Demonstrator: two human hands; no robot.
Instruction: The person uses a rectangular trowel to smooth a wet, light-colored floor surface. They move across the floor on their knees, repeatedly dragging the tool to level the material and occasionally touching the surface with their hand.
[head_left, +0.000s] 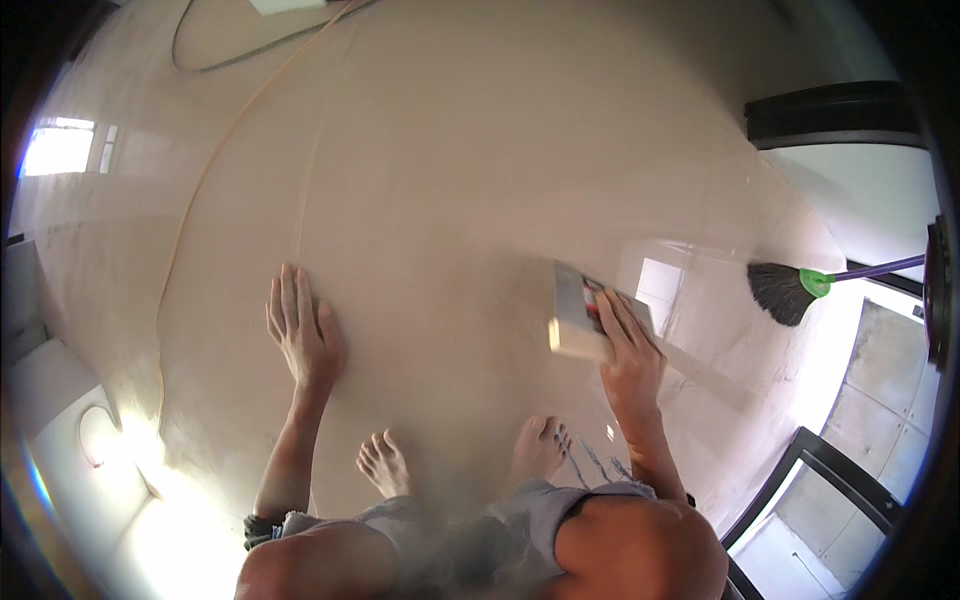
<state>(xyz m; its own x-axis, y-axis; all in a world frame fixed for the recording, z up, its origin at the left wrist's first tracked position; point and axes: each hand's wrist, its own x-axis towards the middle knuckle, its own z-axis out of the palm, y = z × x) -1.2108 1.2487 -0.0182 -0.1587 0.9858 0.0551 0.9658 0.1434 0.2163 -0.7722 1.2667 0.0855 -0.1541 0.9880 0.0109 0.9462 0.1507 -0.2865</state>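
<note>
My left hand (303, 328) lies flat on the glossy beige floor (430, 200), fingers stretched out and nothing in it. To the right, my right hand (630, 350) grips a rectangular block (580, 335) from above. The block has a grey top with a red patch, partly under my fingers, and a cream side. It is tilted and slightly smeared; I cannot tell what kind of tool it is, or whether its whole underside touches the floor.
A broom (785, 290) with black bristles, a green collar and a purple handle is at the right. A thin orange cord (195, 190) runs along the left. A bright lamp (100, 437) glows at lower left. My bare feet (385, 462) are between my arms. A dark door frame (835, 465) stands at lower right.
</note>
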